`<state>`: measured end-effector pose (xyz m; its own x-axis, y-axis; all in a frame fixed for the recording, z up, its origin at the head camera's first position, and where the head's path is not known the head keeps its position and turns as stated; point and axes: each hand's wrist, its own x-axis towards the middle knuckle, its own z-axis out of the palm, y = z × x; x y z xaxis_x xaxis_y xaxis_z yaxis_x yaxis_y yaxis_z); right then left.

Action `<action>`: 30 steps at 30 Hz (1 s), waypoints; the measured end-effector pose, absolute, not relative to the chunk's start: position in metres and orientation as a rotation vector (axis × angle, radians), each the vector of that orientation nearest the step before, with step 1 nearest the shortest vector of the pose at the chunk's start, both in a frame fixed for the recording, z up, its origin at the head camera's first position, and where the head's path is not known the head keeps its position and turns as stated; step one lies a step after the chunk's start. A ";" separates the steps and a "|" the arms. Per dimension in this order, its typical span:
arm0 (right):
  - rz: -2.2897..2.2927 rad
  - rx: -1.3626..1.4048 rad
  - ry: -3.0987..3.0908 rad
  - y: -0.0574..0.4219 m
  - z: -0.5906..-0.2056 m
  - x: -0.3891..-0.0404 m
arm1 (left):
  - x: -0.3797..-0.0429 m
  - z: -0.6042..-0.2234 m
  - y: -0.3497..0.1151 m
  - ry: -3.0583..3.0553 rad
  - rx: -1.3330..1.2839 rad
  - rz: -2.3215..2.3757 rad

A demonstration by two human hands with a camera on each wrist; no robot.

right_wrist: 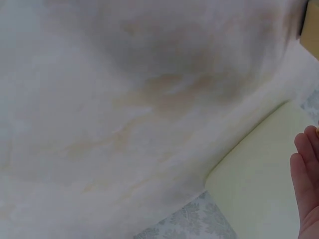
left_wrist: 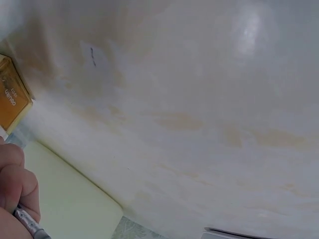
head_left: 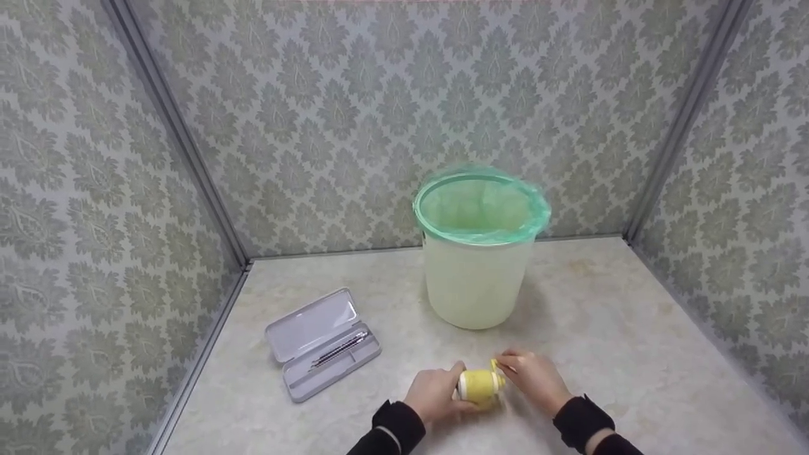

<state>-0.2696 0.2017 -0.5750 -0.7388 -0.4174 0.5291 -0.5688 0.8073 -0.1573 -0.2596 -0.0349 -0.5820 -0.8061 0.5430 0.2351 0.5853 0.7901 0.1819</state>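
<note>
A small yellow and white crank pencil sharpener [head_left: 479, 384] lies on its side near the table's front. From the left, my left hand [head_left: 436, 393] grips its white end, thumb below and index finger above. Between the curled fingers in the left wrist view, a silver pencil-like shaft [left_wrist: 31, 224] shows; its far part is hidden. At the other end, my right hand [head_left: 534, 379] pinches the yellow crank handle [head_left: 494, 364] with thumb and fingertips. The right wrist view catches part of the sharpener's yellow side [right_wrist: 311, 31] and some extended fingers [right_wrist: 303, 174].
Behind the hands stands a pale cream bin [head_left: 477, 281] with a green liner [head_left: 537, 218] over its rim. An opened grey pencil case [head_left: 310, 316] lies left, holding several dark patterned pencils [head_left: 338, 351]. Patterned walls [head_left: 398, 114] enclose the marbled table [head_left: 600, 316] on three sides.
</note>
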 end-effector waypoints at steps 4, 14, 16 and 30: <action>0.440 0.734 -2.557 0.204 -0.584 -0.265 | -0.260 -0.582 -0.033 -2.793 -0.891 -0.347; 0.516 0.760 -2.454 0.205 -0.614 -0.245 | -0.261 -0.581 -0.034 -2.829 -0.886 -0.392; 0.516 0.774 -2.447 0.205 -0.615 -0.240 | -0.260 -0.581 -0.034 -2.834 -0.890 -0.391; 0.415 0.928 -2.592 0.208 -0.593 -0.224 | -0.260 -0.585 -0.034 -2.814 -0.890 -0.376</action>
